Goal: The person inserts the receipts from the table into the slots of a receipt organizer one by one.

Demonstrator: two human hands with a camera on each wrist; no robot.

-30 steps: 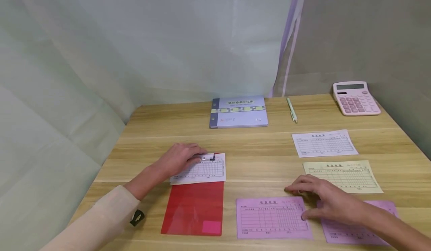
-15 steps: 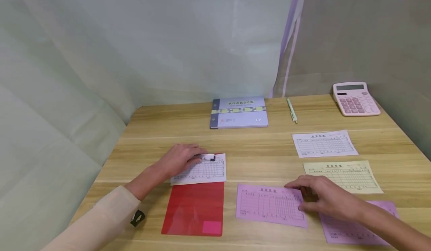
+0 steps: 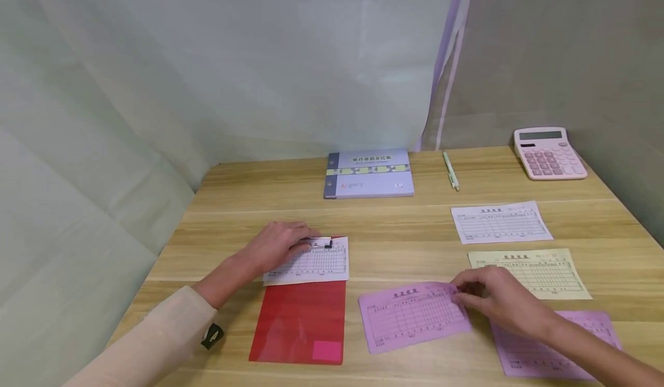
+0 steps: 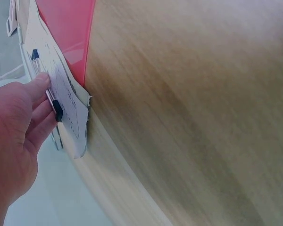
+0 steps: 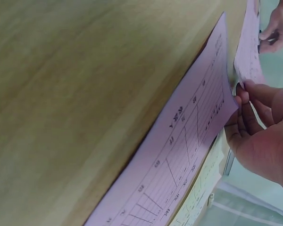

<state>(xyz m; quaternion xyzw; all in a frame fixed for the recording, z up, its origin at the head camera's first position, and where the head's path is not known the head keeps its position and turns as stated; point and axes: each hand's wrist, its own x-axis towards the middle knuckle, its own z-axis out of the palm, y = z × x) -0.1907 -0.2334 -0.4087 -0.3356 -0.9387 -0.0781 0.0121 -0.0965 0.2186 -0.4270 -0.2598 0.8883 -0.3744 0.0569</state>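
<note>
My left hand grips the metal clip at the top of a red clipboard, thumb on the clip in the left wrist view. A white receipt slip lies on the board's upper part, partly under that hand. Between thumb and fingertips, my right hand pinches the right edge of a pink receipt slip, which is tilted and to the right of the clipboard. A second pink slip lies below the right forearm, partly covered by it in the head view. Behind this hand is a yellow slip.
Another white slip lies farther back on the right. Along the table's rear are a ledger book, a green pen and a pink calculator. A small black object sits beside the left sleeve.
The right hand now pinches the pink slip's edge, and the slip has shifted away from the near edge and turned, its right end raised. The left hand stays on the clip.
</note>
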